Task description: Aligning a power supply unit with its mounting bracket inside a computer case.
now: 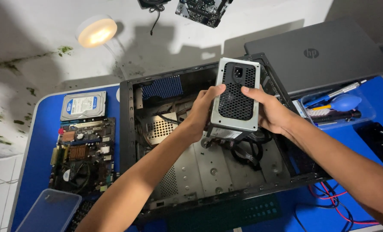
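A metal power supply unit [236, 96] with a black mesh face hangs above the open black computer case [127, 129]. My left hand [200, 114] grips its left side and my right hand [271, 111] grips its right side. Black cables [247, 152] trail from the unit's underside into the case. The case lies on its side on a blue table, its bare metal inner panel [208, 165] showing.
A hard drive [83, 105] and a motherboard [84, 154] lie left of the case. A clear plastic box [49, 210] sits at the lower left. A closed laptop [320, 53] and a tray of tools [337, 107] are at the right. Red and black wires [333, 202] lie at the lower right. A round lamp [96, 31] glows at the back.
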